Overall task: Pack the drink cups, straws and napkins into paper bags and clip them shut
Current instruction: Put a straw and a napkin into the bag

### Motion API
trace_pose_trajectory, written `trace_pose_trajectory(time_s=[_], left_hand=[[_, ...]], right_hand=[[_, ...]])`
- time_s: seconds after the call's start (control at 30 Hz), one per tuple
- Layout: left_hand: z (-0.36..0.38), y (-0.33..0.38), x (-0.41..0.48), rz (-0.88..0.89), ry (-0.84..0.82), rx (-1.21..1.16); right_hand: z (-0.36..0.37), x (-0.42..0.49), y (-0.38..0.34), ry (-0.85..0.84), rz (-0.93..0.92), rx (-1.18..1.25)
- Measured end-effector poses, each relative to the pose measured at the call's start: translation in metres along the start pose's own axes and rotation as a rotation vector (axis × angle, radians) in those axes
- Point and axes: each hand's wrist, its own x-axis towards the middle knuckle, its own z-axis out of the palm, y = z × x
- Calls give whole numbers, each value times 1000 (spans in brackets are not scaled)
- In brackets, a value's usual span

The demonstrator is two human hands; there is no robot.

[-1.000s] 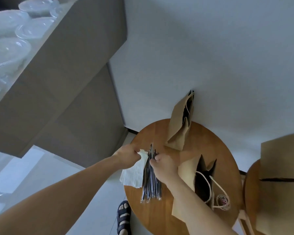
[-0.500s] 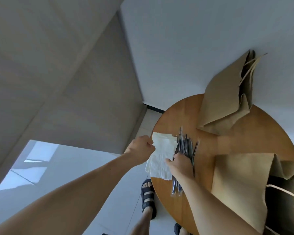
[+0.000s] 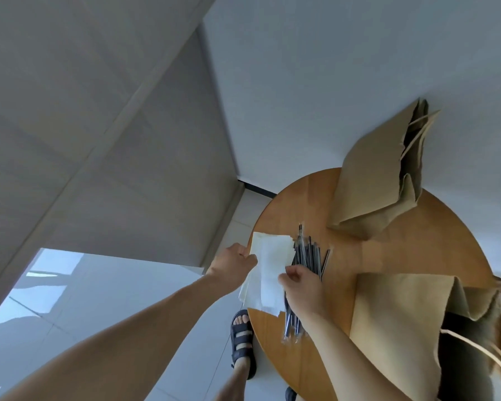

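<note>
The round wooden table (image 3: 388,256) carries everything in use. The near paper bag (image 3: 396,314) stands at its lower right with its dark mouth open and its twine handles splayed. The far paper bag (image 3: 373,180) slumps on the back edge against the wall, its mouth also gaping. Between them and the table's left rim lie the napkins (image 3: 272,256), a loose white stack that overhangs the edge, with the bundle of wrapped black straws (image 3: 311,253) just beside it on the right.

Half a second ago the right hand (image 3: 301,287) lay flat over the straws. Now it has shifted to the stack, and its fingers (image 3: 288,274) pinch the right edge of the top sheet. The left hand (image 3: 235,264) keeps its fingers (image 3: 250,257) curled onto the left edge. This looks like a napkin being peeled off for bagging, so packing has probably only begun.

The drink cups and any clips are out of view. The interior of each bag is too dark to show contents. The right forearm covers the lower part of the straws, and the near bag runs off the frame. How many sheets are pinched cannot be told. A sandalled foot (image 3: 242,342) shows below the table's rim.
</note>
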Motion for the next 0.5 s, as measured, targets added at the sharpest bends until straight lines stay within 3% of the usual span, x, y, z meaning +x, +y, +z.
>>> trace_pose_trajectory(time_s=[0.13, 0.3, 0.33, 0.4, 0.47, 0.5], left_hand=[[12, 5, -9, -96, -136, -250], [18, 16, -20, -221, -263, -746], [19, 17, -21, -214, -276, -778], [20, 18, -21, -191, -221, -786], [24, 17, -20, -181, -111, -701], [26, 17, -20, -170, -70, -630]], right_hand=[[-9, -16, -13, -49, -70, 239], [-27, -26, -10, -172, -40, 476], [-29, -25, -4, -136, -50, 472], [-32, -20, 14, 91, -70, 373], [-35, -10, 35, 336, 13, 142], [-36, -6, 43, 379, 84, 0]])
